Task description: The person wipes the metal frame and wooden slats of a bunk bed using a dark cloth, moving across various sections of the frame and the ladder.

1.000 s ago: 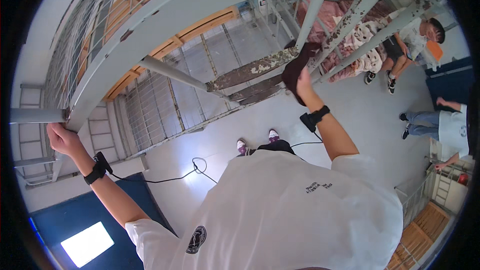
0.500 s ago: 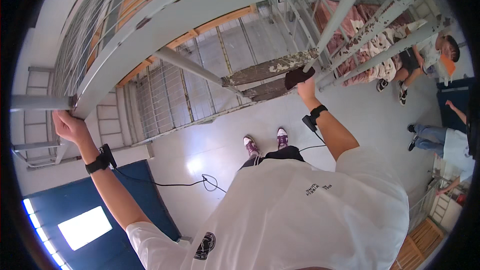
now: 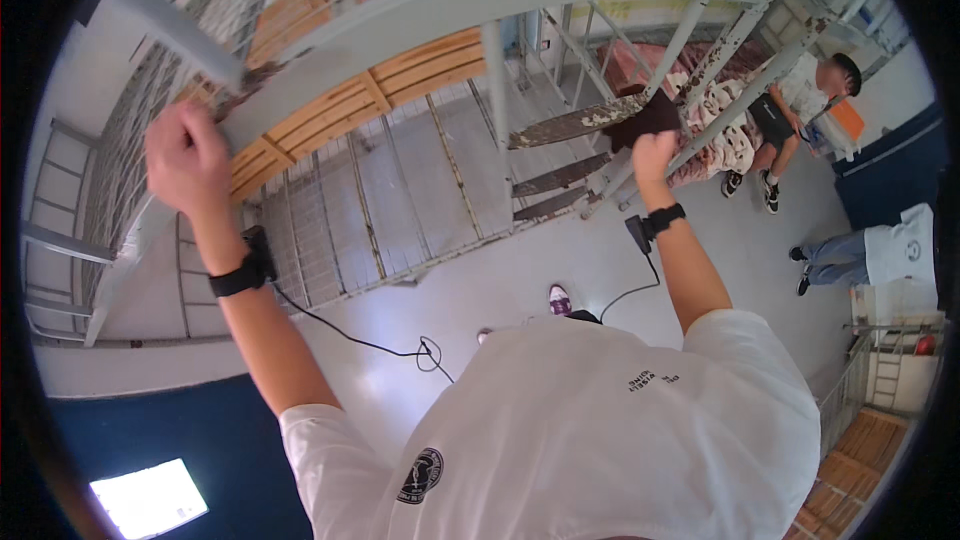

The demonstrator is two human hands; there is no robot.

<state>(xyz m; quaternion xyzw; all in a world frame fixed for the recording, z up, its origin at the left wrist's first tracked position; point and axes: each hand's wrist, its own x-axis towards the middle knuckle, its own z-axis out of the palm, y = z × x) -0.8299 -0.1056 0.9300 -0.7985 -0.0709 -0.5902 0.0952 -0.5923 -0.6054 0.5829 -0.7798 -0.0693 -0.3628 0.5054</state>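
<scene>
My right hand (image 3: 654, 156) is closed on a dark brown cloth (image 3: 640, 123), which hangs at the right end of the worn top step (image 3: 575, 126) of a metal bunk-bed ladder. More chipped steps lie below it. Raised at the left, my left hand (image 3: 190, 158) is curled into a fist beside the grey bed rail (image 3: 400, 25), close to where an upright post (image 3: 175, 25) joins it. Whatever its fingers may hold is hidden. Each wrist wears a black strap with a small device.
Wooden slats (image 3: 350, 105) and wire mesh fill the bunk frame. One person (image 3: 800, 105) sits on the lower bunk at right, and another, in a white shirt (image 3: 900, 250), stands farther right. A black cable (image 3: 350, 342) loops below my left arm. A bright screen (image 3: 150, 498) shows at lower left.
My left hand has come off the post joint and moved right and up. My right hand has shifted right with the cloth, which now hangs wider. The view has moved along the bunk.
</scene>
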